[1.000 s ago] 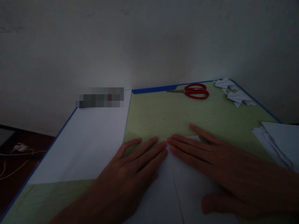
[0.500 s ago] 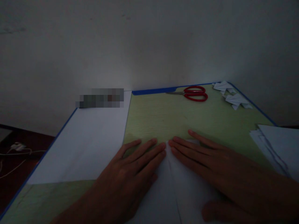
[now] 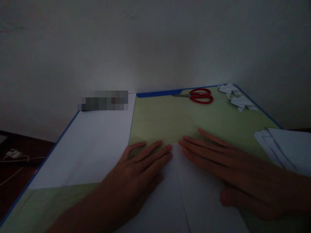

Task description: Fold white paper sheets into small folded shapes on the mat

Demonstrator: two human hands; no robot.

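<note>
Bottom center of frame: paper (image 3: 194,200), white, flat, tapering to a narrow top, one long line down its middle. Left hand (image 3: 138,174) laid over its left side, fingers spread; right hand (image 3: 235,165) over the right, fingers mostly straight, little finger and thumb splayed, contact unclear. Versus half a second ago, right fingertips sit farther from left ones. Green tabletop (image 3: 160,119) runs up to scissors (image 3: 200,96); sheet (image 3: 97,142) borders left, stack (image 3: 291,149) right edge.
</note>
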